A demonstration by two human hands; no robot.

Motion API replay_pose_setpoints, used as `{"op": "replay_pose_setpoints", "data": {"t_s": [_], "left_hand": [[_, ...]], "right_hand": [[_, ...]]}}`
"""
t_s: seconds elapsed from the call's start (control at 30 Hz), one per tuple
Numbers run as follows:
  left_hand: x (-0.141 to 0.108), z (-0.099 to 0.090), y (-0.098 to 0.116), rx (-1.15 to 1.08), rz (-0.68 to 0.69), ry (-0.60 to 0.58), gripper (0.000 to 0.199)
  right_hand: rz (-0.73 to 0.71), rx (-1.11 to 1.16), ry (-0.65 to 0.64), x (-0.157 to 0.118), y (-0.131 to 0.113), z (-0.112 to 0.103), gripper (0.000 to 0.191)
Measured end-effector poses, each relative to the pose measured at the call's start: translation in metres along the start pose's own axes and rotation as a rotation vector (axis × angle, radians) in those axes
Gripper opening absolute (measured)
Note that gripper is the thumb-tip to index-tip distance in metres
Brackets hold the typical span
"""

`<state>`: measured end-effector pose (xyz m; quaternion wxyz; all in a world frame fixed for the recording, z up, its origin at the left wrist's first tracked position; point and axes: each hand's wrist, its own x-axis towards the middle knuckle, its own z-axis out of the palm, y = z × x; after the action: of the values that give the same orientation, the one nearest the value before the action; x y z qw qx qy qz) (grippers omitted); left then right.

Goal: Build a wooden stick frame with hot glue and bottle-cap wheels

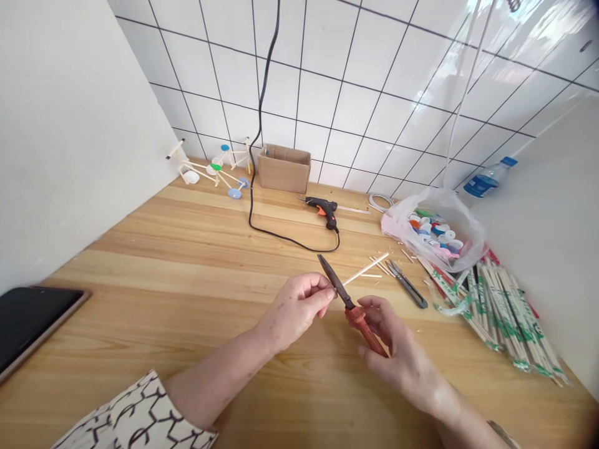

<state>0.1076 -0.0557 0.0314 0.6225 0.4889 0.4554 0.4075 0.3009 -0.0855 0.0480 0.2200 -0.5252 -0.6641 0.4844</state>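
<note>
My left hand [306, 302] pinches one end of a thin wooden stick [365, 270], whose free end points up and to the right. In my right hand [395, 349] are scissors [360, 321] with red handles and dark, rusty-looking blades. The blades lie across the stick right beside my left fingertips; whether they touch it I cannot tell. Just right of the stick, thread snips [406, 285] and several short stick pieces [372, 275] rest on the wooden table [187, 337].
A black glue gun [322, 209] with its cord lies behind my hands, near a cardboard box [284, 168]. Small stick-and-cap models [216, 167] stand back left. At right are a plastic bag [435, 227] of bottle caps, wrapped chopsticks [512, 318] and a bottle [489, 179]. A phone [37, 321] lies left.
</note>
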Motion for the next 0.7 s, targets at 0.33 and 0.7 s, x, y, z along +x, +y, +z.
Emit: {"op": "replay_pose_setpoints", "data": {"t_s": [0.33,0.7], "left_hand": [[0.001,0.007,0.016,0.181,0.084,-0.018,0.024],[0.034,0.025,0.029,0.608,0.156,0.018,0.027]], "right_hand": [[0.060,-0.126,-0.079,0.000,-0.003,-0.004,0.025],[0.223,0.332,-0.004,0.004,0.011,-0.004,0.023]]}}
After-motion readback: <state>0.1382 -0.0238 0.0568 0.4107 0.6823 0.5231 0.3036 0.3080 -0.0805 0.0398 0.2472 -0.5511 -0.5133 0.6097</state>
